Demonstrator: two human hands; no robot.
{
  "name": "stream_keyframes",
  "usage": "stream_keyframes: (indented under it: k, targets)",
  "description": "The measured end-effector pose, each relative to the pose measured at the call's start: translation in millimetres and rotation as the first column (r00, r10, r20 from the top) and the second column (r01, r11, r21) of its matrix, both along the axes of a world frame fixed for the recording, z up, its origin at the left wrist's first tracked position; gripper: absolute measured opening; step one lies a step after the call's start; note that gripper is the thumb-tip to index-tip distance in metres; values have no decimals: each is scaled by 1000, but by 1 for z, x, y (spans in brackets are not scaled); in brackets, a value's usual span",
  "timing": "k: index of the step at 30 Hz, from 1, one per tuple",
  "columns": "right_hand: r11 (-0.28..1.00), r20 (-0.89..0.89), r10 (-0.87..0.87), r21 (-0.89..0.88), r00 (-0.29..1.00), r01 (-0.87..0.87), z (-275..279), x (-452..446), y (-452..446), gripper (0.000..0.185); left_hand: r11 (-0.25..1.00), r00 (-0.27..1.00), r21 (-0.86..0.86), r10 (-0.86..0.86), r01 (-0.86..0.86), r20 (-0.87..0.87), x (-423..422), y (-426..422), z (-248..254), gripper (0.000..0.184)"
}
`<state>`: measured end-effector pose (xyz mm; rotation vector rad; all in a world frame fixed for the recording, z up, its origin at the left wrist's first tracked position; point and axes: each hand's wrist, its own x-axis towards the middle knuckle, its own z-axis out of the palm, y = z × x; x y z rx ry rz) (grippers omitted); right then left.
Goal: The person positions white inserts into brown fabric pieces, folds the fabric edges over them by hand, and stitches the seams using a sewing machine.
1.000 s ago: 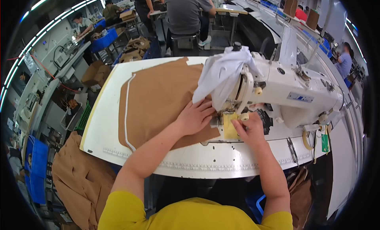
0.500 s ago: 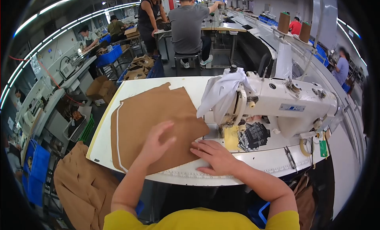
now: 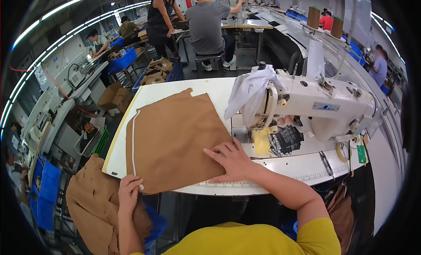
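Observation:
A flat piece of brown fabric (image 3: 180,132) lies on the white sewing table, with a narrow white tape (image 3: 133,145) running along its left side. At the near left corner, my left hand (image 3: 129,191) pinches the fabric where the tape ends. My right hand (image 3: 232,162) lies with spread fingers on the fabric's right edge, pressing on it and not gripping. Just right of that hand stands a white sewing machine (image 3: 324,97) with a white cloth (image 3: 252,90) draped over its head. A pile of black labels (image 3: 285,141) sits beside the needle area.
Scissors-like snips (image 3: 326,163) and a tape roll (image 3: 342,152) lie at the table's right. A ruler strip (image 3: 280,170) runs along the front edge. More brown fabric (image 3: 94,202) hangs at lower left. Co-workers (image 3: 206,26) work beyond, near blue bins (image 3: 123,62).
My left hand has moved from above the fabric down to its near left corner and closed there. My right hand has shifted slightly up, staying on the fabric. The view has tilted a little.

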<state>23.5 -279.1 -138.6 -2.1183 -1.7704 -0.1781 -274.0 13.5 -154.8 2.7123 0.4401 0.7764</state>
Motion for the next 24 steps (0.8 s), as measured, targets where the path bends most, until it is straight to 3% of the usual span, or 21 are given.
stream_keyframes:
  k: [2, 3, 5, 7, 8, 9, 11, 12, 13, 14, 15, 16, 17, 18, 19, 20, 21, 22, 23, 24]
  targets:
    - [1000, -7, -14, 1, 1000, 14, 0, -8, -4, 89, 988, 988, -133, -59, 78, 143, -10, 17, -13, 29]
    - [1000, 6, -10, 30, 1000, 9, 1, -16, -8, 85, 987, 988, -136, -64, 83, 143, -13, 15, -11, 29]
    - [998, 15, -8, 54, 1000, 7, -3, -29, -8, 81, 789, 952, -612, 142, 56, 270, -24, 8, 4, 10]
    - [992, -93, -28, 121, 995, 39, -7, -43, -1, 66, 747, 851, -658, 285, 92, 442, -27, 8, 28, 10]
    - [987, -62, -3, 158, 998, 13, -6, -48, 3, 44, 848, 840, -529, 265, 32, 474, -23, 2, 56, 10]
    - [988, -68, -2, 157, 998, 12, -8, -54, 8, 44, 923, 831, -384, 239, -33, 503, -15, -3, 89, 10]
    - [970, -256, 154, 223, 954, -97, -12, -66, 24, 24, 996, 836, -83, 7, 46, 549, 3, 19, 147, 6]
    - [945, -440, 264, 294, 858, -139, -5, -77, 31, 13, 989, 848, -125, -2, 80, 530, 22, 7, 187, 5]
    - [930, -619, 344, 327, 706, -167, 4, -92, 32, 14, 999, 870, 10, -49, 51, 491, 42, 10, 217, 6]
    - [899, -734, 437, 369, 521, -234, 6, -104, 36, 15, 986, 868, -9, -144, 169, 475, 69, 9, 245, 5]
    - [880, -847, 459, 393, 266, -267, 13, -119, 36, 16, 967, 868, 4, -231, 255, 440, 100, 1, 265, 8]
    - [880, -887, 430, 371, 166, -295, 19, -129, 33, 16, 910, 861, 162, -414, 382, 295, 132, 0, 280, 11]
    - [879, -919, 389, 349, 66, -326, 22, -135, 31, 17, 883, 869, 108, -468, 456, 163, 161, -4, 282, 14]
    - [839, -870, 485, 433, 90, -330, 14, -138, 30, 17, 860, 857, 16, -509, 510, 75, 190, -14, 272, 14]
    - [841, -874, 478, 427, 88, -332, 2, -138, 27, 17, 814, 815, -17, -580, 580, 9, 222, -15, 249, 16]
    - [882, -895, 421, 366, 149, -297, -12, -136, 20, 20, 801, 809, -179, -586, 571, -45, 245, -26, 223, 16]
    - [919, -912, 357, 303, 204, -252, -20, -135, 10, 22, 783, 771, -125, -622, 610, -136, 264, -35, 195, 16]
    - [956, -965, 245, 223, 99, -188, -14, -134, -5, 24, 750, 732, -188, -661, 635, -166, 281, -40, 160, 17]
    - [952, -939, 268, 224, 214, -209, -24, -129, -22, 30, 714, 690, -250, -699, 654, -190, 296, -47, 127, 18]
    - [824, -798, 1, -340, 603, -452, -2, -107, -39, 35, 708, 673, -329, -702, 624, -234, 304, -57, 101, 20]
